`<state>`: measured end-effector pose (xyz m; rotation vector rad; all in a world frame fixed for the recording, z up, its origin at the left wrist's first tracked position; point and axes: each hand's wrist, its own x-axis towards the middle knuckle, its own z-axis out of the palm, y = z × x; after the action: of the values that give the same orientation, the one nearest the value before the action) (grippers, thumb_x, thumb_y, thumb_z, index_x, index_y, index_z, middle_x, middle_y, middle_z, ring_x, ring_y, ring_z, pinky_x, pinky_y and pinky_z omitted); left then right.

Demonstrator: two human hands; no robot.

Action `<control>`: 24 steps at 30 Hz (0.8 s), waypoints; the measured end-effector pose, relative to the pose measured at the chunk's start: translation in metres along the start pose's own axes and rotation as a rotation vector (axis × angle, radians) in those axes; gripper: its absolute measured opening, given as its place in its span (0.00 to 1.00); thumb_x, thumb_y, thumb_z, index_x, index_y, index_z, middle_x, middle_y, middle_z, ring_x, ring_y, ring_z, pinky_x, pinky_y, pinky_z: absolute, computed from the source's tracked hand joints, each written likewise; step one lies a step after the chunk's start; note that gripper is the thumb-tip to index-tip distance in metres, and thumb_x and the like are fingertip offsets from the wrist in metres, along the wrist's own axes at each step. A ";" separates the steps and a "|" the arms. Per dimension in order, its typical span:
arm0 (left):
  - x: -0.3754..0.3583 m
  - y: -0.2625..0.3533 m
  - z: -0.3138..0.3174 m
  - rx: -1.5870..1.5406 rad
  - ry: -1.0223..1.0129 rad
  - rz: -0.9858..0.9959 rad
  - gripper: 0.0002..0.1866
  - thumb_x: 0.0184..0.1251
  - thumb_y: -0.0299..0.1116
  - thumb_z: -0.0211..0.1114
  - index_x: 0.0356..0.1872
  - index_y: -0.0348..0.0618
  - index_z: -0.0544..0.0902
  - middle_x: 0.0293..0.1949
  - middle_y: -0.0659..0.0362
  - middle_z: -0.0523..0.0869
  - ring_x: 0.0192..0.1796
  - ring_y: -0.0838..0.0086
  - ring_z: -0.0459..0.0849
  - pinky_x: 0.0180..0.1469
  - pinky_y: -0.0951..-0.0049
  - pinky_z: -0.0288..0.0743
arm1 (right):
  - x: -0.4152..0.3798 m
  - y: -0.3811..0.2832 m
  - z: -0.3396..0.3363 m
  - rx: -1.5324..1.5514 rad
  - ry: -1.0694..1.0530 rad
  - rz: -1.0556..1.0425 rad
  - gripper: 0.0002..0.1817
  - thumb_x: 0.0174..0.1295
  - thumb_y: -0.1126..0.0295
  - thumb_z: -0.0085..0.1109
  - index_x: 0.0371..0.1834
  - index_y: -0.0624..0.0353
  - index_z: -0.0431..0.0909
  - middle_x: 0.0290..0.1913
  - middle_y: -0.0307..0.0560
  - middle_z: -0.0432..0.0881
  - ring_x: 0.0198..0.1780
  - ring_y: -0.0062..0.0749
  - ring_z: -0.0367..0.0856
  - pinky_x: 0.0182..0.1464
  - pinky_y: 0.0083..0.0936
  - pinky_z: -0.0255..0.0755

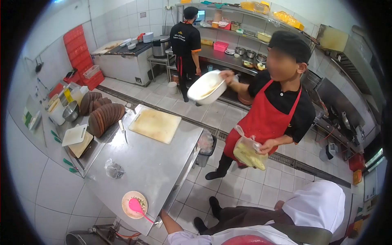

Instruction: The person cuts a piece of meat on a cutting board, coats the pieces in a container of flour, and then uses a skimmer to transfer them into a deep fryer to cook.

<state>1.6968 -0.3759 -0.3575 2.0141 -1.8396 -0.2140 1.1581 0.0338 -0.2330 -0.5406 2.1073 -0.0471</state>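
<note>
A: Where is the pink spatula (136, 206)?

B: It lies across the small dish (127, 199) at the near corner of the steel table (155, 167). Its blade rests on the food and its handle points out over the near edge

A: And the hands of the person in the white cap?

B: Only one bare arm (172, 224) shows, probably the left. It reaches up to the near edge, just beside the tip of the handle. The left hand is hidden where the arm meets the table, so whether it is open or closed on something cannot be told. The right hand is out of sight

A: What could go wrong from here?

B: The dish sits close to the corner with the handle jutting out. A nudge from that arm could lever the spatula up and tip the dish to the floor

A: Anything else on the table?

B: A crumpled bag (114, 169) lies near the left edge. A cutting board (155, 124) sits at the far end with a knife (122, 128) beside it

A: And the others in the room?

B: A co-worker in a red apron (261, 118) stands well apart, holding a white bowl (205, 87) tilted and a bag of yellow food (249, 155). A spill from the bowl could make the tiles slippery
</note>
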 end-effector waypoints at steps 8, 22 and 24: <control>-0.006 -0.003 -0.005 -0.041 -0.046 0.064 0.24 0.59 0.48 0.54 0.36 0.31 0.82 0.35 0.38 0.83 0.39 0.44 0.82 0.44 0.46 0.74 | -0.036 0.010 0.031 0.026 0.028 0.031 0.11 0.51 0.68 0.57 0.34 0.60 0.83 0.38 0.48 0.85 0.33 0.37 0.86 0.30 0.29 0.79; -0.006 0.003 0.006 -0.062 -0.045 0.155 0.25 0.60 0.48 0.53 0.35 0.30 0.81 0.35 0.38 0.82 0.39 0.43 0.82 0.44 0.46 0.74 | -0.071 0.059 0.087 0.092 0.087 0.081 0.11 0.51 0.68 0.57 0.34 0.60 0.83 0.38 0.48 0.85 0.34 0.36 0.86 0.31 0.30 0.80; 0.000 0.004 0.007 -0.060 -0.040 0.194 0.25 0.60 0.48 0.53 0.35 0.30 0.81 0.35 0.37 0.82 0.39 0.43 0.82 0.44 0.46 0.74 | -0.075 0.074 0.101 0.098 0.103 0.095 0.11 0.50 0.68 0.57 0.34 0.60 0.83 0.38 0.48 0.85 0.34 0.36 0.86 0.31 0.30 0.80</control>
<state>1.6904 -0.3769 -0.3621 1.7904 -2.0137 -0.2521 1.2485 0.1472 -0.2490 -0.3864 2.2151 -0.1250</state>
